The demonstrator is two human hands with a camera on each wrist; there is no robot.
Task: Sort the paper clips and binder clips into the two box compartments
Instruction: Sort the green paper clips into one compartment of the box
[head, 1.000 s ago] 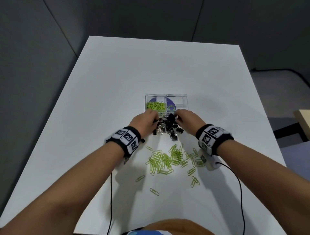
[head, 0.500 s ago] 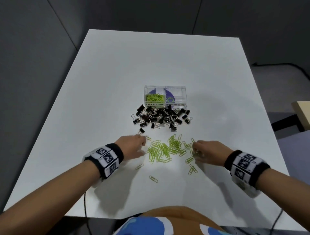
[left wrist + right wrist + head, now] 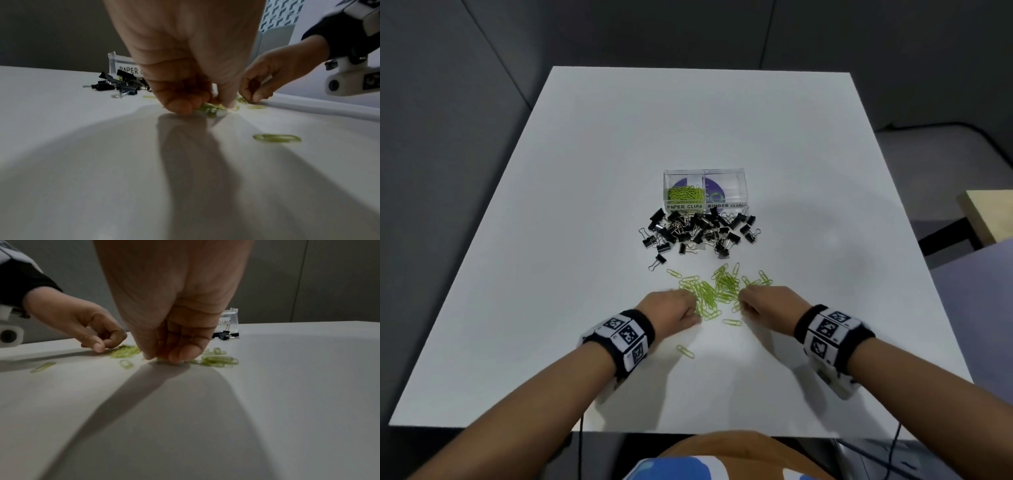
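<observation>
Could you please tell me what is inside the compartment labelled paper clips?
The left compartment of the clear box holds a small heap of green paper clips. A purple disc shows behind them; the floor beneath the heap is covered.

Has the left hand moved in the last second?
Yes. The left hand came back from the clear box toward the person, past the binder clips, to the paper clips.

Both forearms reach forward over the table, each wrist wrapped in a black band carrying square marker tags. The left hand is knuckles-up, its fingers curled down so the tips press the surface. The right hand mirrors it just opposite, thumb and fingers bunched together and pointing down. The two hands sit near each other, not touching.
</observation>
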